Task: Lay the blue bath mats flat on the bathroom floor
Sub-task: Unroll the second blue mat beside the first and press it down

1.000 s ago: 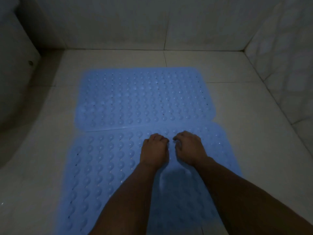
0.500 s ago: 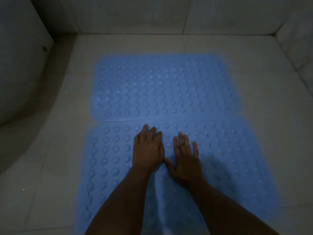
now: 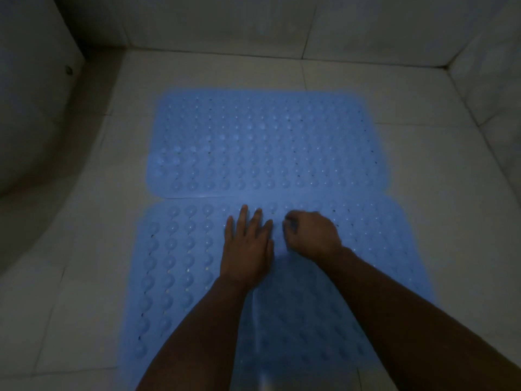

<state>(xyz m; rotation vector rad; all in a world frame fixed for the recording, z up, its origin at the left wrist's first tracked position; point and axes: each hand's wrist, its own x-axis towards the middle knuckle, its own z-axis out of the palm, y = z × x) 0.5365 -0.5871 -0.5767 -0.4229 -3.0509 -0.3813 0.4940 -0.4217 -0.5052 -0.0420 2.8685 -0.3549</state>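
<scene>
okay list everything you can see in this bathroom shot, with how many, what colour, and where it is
far bath mat: one, blue, bumpy, flat on the floor toward the back wall.
near bath mat: one, blue, bumpy, on the floor close to the person, its far edge meeting the far mat.
floor tiles: several, pale, under and around both mats.
wall tiles: several, pale, at the back and right.
curved fixture: one, pale, at the left edge; what it is cannot be told.
left hand: one, fingers straight, flat on the near mat.
right hand: one, fingers curled, on the near mat beside the left hand; whether it pinches the mat is unclear.
</scene>
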